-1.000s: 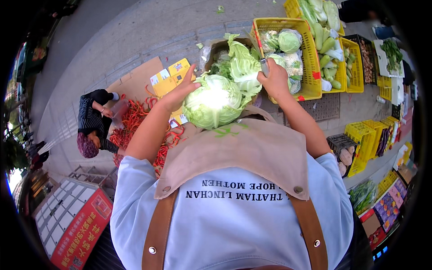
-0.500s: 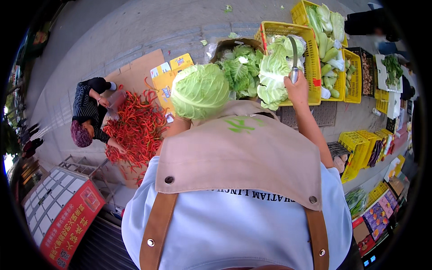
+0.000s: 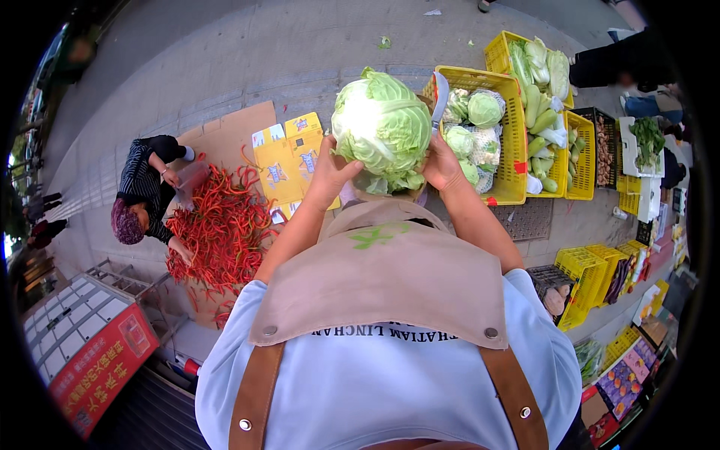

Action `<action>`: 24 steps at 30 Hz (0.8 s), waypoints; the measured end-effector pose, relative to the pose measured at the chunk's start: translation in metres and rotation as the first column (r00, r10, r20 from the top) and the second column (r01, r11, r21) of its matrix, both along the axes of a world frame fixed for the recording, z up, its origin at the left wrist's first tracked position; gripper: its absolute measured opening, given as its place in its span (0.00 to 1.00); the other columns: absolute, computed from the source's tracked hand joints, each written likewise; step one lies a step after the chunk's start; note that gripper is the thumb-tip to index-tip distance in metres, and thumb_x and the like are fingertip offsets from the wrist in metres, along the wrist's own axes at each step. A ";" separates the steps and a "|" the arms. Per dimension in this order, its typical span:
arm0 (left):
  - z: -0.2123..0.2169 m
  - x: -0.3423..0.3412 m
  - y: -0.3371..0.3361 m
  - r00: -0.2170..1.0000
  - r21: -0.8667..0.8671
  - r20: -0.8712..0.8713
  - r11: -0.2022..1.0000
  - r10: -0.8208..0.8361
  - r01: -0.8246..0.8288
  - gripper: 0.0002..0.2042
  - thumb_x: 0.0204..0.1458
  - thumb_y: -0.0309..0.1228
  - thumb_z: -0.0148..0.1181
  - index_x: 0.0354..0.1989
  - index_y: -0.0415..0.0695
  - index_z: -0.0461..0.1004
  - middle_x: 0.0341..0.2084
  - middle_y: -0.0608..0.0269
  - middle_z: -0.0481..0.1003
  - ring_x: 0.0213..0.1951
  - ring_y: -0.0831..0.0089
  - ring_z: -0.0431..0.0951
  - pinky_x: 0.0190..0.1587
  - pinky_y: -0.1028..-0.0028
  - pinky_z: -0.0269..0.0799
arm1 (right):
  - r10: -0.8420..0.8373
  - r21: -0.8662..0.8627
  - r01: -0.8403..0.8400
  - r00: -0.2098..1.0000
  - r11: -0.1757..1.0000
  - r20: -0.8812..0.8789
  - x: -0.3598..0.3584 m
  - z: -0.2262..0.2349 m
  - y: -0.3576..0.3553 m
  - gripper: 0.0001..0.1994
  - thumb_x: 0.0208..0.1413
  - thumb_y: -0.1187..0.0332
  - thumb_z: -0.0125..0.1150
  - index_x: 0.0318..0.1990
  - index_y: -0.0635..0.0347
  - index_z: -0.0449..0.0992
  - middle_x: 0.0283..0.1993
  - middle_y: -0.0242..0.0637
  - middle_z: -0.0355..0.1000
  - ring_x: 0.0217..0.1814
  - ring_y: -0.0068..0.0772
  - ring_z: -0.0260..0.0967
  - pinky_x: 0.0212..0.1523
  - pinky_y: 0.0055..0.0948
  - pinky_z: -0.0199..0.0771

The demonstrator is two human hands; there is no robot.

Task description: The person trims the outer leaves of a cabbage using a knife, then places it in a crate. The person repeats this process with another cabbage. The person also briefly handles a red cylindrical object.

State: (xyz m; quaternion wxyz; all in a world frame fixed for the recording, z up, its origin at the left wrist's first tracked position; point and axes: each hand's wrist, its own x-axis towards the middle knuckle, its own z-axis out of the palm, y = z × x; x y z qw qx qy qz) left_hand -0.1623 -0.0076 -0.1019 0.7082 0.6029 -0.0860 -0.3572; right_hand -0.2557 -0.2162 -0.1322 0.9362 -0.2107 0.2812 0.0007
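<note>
A large green cabbage (image 3: 381,124) is held up in front of me, one side washed out by glare. My left hand (image 3: 334,172) grips it from the left and below, thumb on its near side. On its right, my right hand (image 3: 442,166) holds a knife whose curved blade (image 3: 440,99) points up beside the cabbage; the handle is mostly hidden in the fingers. This hand's fingers also rest against the cabbage. Below it, loose leaves (image 3: 401,180) show partly, the rest hidden by the cabbage.
At the right a yellow crate (image 3: 517,112) holds wrapped cabbages (image 3: 486,109) and cauliflower. More crates of vegetables stand beyond. Left lie a flattened yellow carton (image 3: 289,161) and a heap of red chillies (image 3: 221,225), where another person (image 3: 146,187) crouches with a plastic bag.
The cabbage has moved right and is now between both hands. My right hand has come left with the knife to meet it. The large loose leaves over the crate no longer show there.
</note>
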 end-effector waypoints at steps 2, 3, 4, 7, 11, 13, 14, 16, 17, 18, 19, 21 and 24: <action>0.017 0.003 -0.005 0.976 0.142 0.192 0.987 -0.104 0.077 0.46 0.29 0.37 0.72 0.56 0.37 0.48 0.53 0.51 0.57 0.55 0.63 0.59 0.57 0.66 0.55 | 0.024 0.085 -0.035 0.992 0.996 0.124 -0.001 -0.001 -0.009 0.19 0.58 0.60 0.45 0.57 0.51 0.59 0.51 0.34 0.65 0.53 0.30 0.64 0.50 0.34 0.68; 0.025 0.007 -0.004 0.935 0.200 0.313 0.974 -0.165 0.105 0.48 0.27 0.38 0.72 0.57 0.37 0.47 0.53 0.50 0.56 0.56 0.62 0.58 0.58 0.66 0.53 | 0.029 0.130 -0.053 0.983 0.990 0.184 0.000 0.002 -0.010 0.20 0.58 0.60 0.45 0.57 0.52 0.59 0.53 0.35 0.65 0.54 0.31 0.63 0.52 0.34 0.67; 0.032 0.013 0.000 0.877 0.260 0.424 0.958 -0.228 0.124 0.50 0.25 0.39 0.73 0.57 0.38 0.46 0.53 0.49 0.56 0.56 0.61 0.57 0.58 0.66 0.52 | 0.055 0.054 -0.070 0.969 0.996 0.240 -0.003 0.008 -0.011 0.21 0.58 0.58 0.44 0.57 0.57 0.59 0.55 0.37 0.63 0.54 0.32 0.63 0.55 0.34 0.64; 0.060 0.029 -0.002 0.886 0.074 0.420 0.980 -0.197 0.183 0.57 0.19 0.53 0.69 0.61 0.40 0.46 0.55 0.51 0.56 0.59 0.59 0.55 0.60 0.66 0.48 | 0.133 0.058 -0.150 0.965 0.987 0.228 -0.010 0.023 -0.006 0.19 0.58 0.59 0.45 0.55 0.55 0.61 0.53 0.35 0.64 0.53 0.31 0.63 0.54 0.33 0.64; 0.060 0.042 0.002 0.873 0.091 0.210 0.898 -0.439 0.430 0.54 0.25 0.64 0.62 0.61 0.42 0.52 0.56 0.53 0.58 0.59 0.64 0.57 0.60 0.66 0.49 | 0.257 -0.038 -0.256 0.966 0.966 0.023 -0.016 0.015 0.013 0.11 0.57 0.62 0.49 0.47 0.47 0.65 0.46 0.26 0.67 0.48 0.24 0.65 0.47 0.32 0.70; 0.050 0.041 0.006 0.834 0.106 0.090 0.838 -0.545 0.536 0.49 0.29 0.58 0.63 0.61 0.43 0.53 0.56 0.54 0.59 0.58 0.65 0.58 0.59 0.67 0.50 | 0.294 -0.067 -0.303 0.949 0.951 -0.111 -0.022 0.002 0.021 0.11 0.57 0.63 0.50 0.47 0.47 0.64 0.44 0.26 0.67 0.46 0.25 0.65 0.45 0.32 0.70; 0.036 0.037 0.011 0.835 0.057 0.028 0.835 -0.549 0.547 0.42 0.36 0.51 0.60 0.60 0.43 0.54 0.56 0.55 0.59 0.58 0.66 0.58 0.59 0.69 0.51 | 0.305 -0.083 -0.323 0.935 0.943 -0.178 -0.027 0.000 0.025 0.10 0.57 0.63 0.49 0.46 0.47 0.65 0.44 0.25 0.66 0.45 0.24 0.65 0.44 0.32 0.70; 0.021 0.029 0.011 0.861 0.030 -0.173 0.872 -0.478 0.489 0.39 0.39 0.49 0.58 0.60 0.43 0.54 0.56 0.56 0.59 0.57 0.67 0.59 0.59 0.69 0.52 | 0.286 -0.211 -0.385 0.877 0.898 -0.386 -0.030 0.014 0.031 0.09 0.56 0.62 0.50 0.42 0.51 0.67 0.37 0.29 0.70 0.37 0.30 0.69 0.36 0.32 0.70; 0.018 0.027 0.009 0.858 0.018 -0.269 0.888 -0.437 0.459 0.38 0.41 0.49 0.57 0.60 0.43 0.54 0.56 0.57 0.60 0.57 0.67 0.59 0.58 0.69 0.52 | 0.223 -0.559 -0.452 0.875 0.695 -0.430 -0.033 0.013 0.028 0.09 0.55 0.61 0.51 0.40 0.53 0.67 0.33 0.32 0.70 0.34 0.34 0.69 0.34 0.33 0.69; 0.020 0.027 0.008 0.858 0.017 -0.304 0.899 -0.413 0.439 0.34 0.44 0.47 0.55 0.59 0.43 0.55 0.55 0.58 0.60 0.57 0.67 0.60 0.58 0.70 0.54 | 0.151 -0.803 -0.469 0.882 0.367 -0.446 -0.037 0.012 0.022 0.10 0.54 0.61 0.53 0.38 0.55 0.67 0.30 0.35 0.70 0.31 0.38 0.69 0.32 0.35 0.68; 0.019 0.025 0.010 0.856 0.044 -0.318 0.896 -0.407 0.442 0.34 0.44 0.47 0.54 0.59 0.43 0.56 0.54 0.58 0.61 0.56 0.67 0.61 0.57 0.70 0.55 | 0.083 -0.902 -0.431 0.898 -0.029 -0.432 -0.041 0.011 0.017 0.11 0.53 0.60 0.54 0.36 0.57 0.67 0.26 0.38 0.70 0.28 0.41 0.69 0.29 0.36 0.67; 0.013 0.027 0.013 0.857 0.099 -0.335 0.890 -0.391 0.445 0.32 0.45 0.49 0.54 0.57 0.43 0.58 0.53 0.59 0.63 0.54 0.68 0.63 0.55 0.71 0.57 | 0.154 -0.922 -0.388 0.911 0.009 -0.382 -0.047 0.037 0.014 0.14 0.50 0.58 0.55 0.31 0.61 0.66 0.20 0.44 0.66 0.24 0.50 0.66 0.26 0.40 0.63; 0.003 0.027 0.015 0.882 0.266 -0.375 0.879 -0.284 0.396 0.30 0.46 0.51 0.53 0.54 0.44 0.62 0.50 0.61 0.65 0.51 0.71 0.65 0.52 0.72 0.61 | 0.319 -0.928 -0.323 0.874 -0.183 -0.367 -0.068 0.083 0.017 0.16 0.50 0.56 0.55 0.30 0.62 0.65 0.21 0.47 0.67 0.25 0.50 0.66 0.26 0.40 0.64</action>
